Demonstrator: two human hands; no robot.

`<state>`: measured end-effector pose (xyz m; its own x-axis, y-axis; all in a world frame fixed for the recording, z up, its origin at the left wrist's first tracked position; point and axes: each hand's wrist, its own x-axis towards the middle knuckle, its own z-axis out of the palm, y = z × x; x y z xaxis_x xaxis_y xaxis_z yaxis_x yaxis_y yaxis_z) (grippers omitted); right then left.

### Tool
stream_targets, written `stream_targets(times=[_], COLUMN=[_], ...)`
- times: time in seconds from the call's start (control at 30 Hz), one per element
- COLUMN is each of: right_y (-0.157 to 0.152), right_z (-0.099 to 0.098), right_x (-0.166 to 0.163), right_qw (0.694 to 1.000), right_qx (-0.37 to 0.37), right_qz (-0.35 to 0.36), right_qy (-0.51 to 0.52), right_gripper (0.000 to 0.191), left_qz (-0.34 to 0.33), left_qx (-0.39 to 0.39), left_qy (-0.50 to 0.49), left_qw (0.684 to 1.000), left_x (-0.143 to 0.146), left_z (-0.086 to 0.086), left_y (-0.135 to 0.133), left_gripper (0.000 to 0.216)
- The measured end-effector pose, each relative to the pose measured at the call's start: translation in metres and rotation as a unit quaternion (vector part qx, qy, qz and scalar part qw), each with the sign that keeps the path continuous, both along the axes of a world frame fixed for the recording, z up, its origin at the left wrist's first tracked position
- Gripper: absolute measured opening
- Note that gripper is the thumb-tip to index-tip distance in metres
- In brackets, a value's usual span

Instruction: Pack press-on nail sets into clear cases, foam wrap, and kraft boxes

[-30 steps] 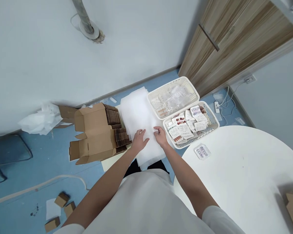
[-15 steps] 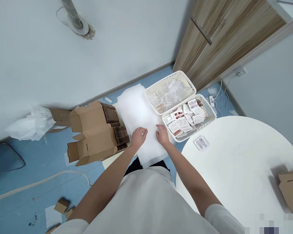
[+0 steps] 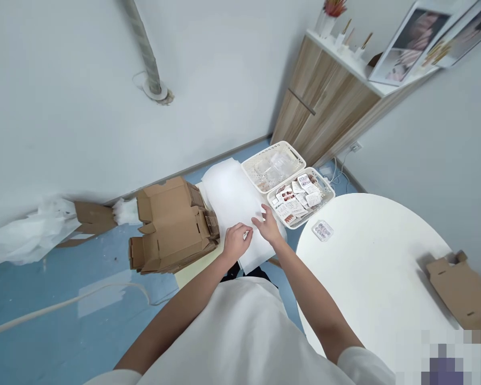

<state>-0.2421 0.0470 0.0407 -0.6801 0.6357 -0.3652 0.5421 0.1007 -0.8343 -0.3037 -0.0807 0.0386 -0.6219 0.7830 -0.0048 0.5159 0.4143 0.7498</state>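
My left hand [image 3: 236, 243] is over the stack of white foam sheets [image 3: 228, 184], its thumb and fingers curled into a pinch. Whatever is between those fingertips is too small to make out. Close on its right, my right hand [image 3: 268, 225] is open with fingers apart, holding nothing, above the same sheets. Just beyond it stands a white basket [image 3: 332, 197] filled with cards of press-on nails [image 3: 291, 206]. A clear case of nails [image 3: 323, 230] lies on the round white table [image 3: 369, 267].
Flattened cardboard boxes [image 3: 172, 219] are piled left of the sheets. Behind, a second basket [image 3: 260, 187] holds clear plastic packs. A folded carton [image 3: 460, 289] rests on the table's right side. A wooden cabinet [image 3: 324, 101] stands in the corner, with white cables [image 3: 339, 174] below.
The view has tilted up, bringing the cabinet top into sight. My hands have come closer together, and my right hand's fingers have lifted and spread. My left hand stays pinched.
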Motion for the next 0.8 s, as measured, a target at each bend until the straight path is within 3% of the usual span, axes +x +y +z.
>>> stream_targets(times=[0.2, 0.37, 0.43, 0.53, 0.8], right_y=[-0.014, -0.022, -0.025, -0.029, -0.036], right_z=[0.026, 0.044, 0.051, 0.06, 0.076], right_x=[0.019, 0.049, 0.064, 0.086, 0.137], right_qw=[0.998, 0.99, 0.988, 0.983, 0.973], right_qx=[0.064, 0.138, 0.157, 0.181, 0.181], right_qz=[0.01, 0.007, 0.001, -0.022, -0.142], right_qy=[0.015, 0.001, -0.002, -0.008, 0.026], right_gripper=[0.037, 0.035, 0.037, 0.038, 0.036], left_qz=[-0.055, 0.029, 0.075, 0.09, 0.059], left_qx=[0.042, -0.028, -0.083, -0.128, -0.093], left_qy=[0.002, -0.014, -0.054, -0.13, -0.326], left_qw=[0.998, 0.999, 0.992, 0.979, 0.939], left_x=[0.015, 0.026, 0.031, 0.038, 0.059], left_z=[0.01, -0.004, -0.013, -0.022, -0.027], left_y=[-0.025, -0.04, -0.042, -0.039, -0.022], left_gripper=[0.024, 0.038, 0.046, 0.059, 0.081])
